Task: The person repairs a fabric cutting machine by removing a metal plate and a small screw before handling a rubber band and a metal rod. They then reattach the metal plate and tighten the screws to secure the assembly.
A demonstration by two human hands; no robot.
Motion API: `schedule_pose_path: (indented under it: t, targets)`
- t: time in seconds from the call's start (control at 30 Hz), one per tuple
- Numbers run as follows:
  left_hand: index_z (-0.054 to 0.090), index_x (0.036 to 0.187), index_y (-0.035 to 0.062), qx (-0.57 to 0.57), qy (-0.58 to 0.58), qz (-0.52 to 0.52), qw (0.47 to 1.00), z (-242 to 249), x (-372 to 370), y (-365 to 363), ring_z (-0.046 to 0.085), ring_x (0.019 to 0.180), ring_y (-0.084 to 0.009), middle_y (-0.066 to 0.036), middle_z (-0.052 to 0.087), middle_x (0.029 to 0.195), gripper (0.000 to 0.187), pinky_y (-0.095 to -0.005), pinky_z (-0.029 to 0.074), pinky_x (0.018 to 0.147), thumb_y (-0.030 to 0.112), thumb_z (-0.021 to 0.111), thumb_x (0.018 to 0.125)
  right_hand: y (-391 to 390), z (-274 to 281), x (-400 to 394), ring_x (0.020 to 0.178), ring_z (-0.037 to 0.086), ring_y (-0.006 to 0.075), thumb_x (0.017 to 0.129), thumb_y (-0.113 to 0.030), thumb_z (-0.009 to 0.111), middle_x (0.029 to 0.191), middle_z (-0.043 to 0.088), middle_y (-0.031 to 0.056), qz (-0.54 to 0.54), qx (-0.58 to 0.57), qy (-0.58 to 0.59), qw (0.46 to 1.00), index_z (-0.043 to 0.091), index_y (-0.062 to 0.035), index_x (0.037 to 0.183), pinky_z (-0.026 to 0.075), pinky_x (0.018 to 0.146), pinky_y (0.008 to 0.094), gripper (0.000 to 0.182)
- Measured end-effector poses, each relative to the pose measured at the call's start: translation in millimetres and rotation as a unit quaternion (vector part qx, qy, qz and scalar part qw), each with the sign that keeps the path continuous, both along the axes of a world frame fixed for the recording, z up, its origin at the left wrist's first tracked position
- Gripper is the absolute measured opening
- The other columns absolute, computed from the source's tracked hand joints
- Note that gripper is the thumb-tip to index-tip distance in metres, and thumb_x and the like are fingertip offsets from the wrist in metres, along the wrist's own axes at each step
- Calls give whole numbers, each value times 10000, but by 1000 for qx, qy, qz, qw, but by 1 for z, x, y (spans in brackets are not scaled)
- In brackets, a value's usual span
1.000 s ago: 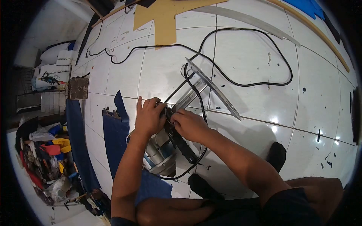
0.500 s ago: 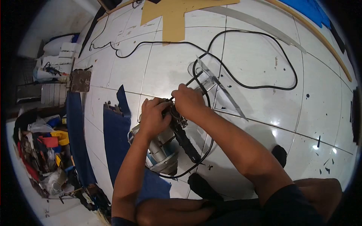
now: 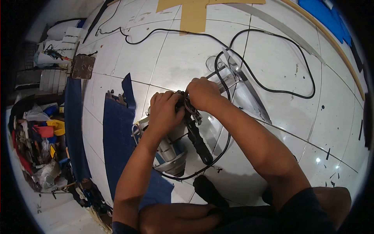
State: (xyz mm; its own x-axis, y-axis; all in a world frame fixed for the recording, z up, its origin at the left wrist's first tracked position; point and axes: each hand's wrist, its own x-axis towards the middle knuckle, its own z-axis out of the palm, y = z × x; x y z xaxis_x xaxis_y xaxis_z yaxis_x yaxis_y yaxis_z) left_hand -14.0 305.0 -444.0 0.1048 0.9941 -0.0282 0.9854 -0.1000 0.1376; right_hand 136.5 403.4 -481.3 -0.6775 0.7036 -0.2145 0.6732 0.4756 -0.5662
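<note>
A cloth cutting machine lies on its side on the floor, its silver motor housing (image 3: 169,159) towards me. The black taped handle (image 3: 199,144) points down towards my feet, and the flat metal base plate (image 3: 251,95) stands on edge at the far end. My left hand (image 3: 167,111) grips the dark mechanism between motor and base, fingers curled over it. Closed at the same mechanism, just to the right, is my right hand (image 3: 204,93); what its fingers hold is hidden. A black power cable (image 3: 227,134) loops around the machine and under my right forearm.
Dark blue cloth (image 3: 119,136) lies to the left and partly under the motor. A brown cardboard piece (image 3: 193,17) is at the top. On the left are a pile of scraps (image 3: 48,144) and a small brown block (image 3: 83,66). Dark scraps dot the right-hand tiles.
The view has shifted, so the floor items sit slightly elsewhere. Both hands stay at the mechanism; the right hand has turned a little, its knuckles now more towards the base plate.
</note>
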Motion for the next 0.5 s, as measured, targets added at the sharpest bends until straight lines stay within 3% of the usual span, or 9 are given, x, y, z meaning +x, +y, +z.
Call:
schedule_pose_path:
  t: [0.23,0.5]
  targets:
    - [694,1162,87,-23,4,18,1000,-1,-1,1,597,1135,-302,-93,668,1106,398,-485,342,1106,194,768,786,0,10,-1,1160,624,323,862,-192,706,1165,701,133,25,-4,-24,999,743,-41,1083,556,947,425,270]
    - [706,1212,151,-29,21,24,999,1,2,4,608,1149,-286,-81,671,1124,426,-551,280,1168,215,759,795,3,-1,0,1198,616,337,871,-186,688,1248,665,151,36,-31,-7,999,711,-19,1156,554,967,437,331]
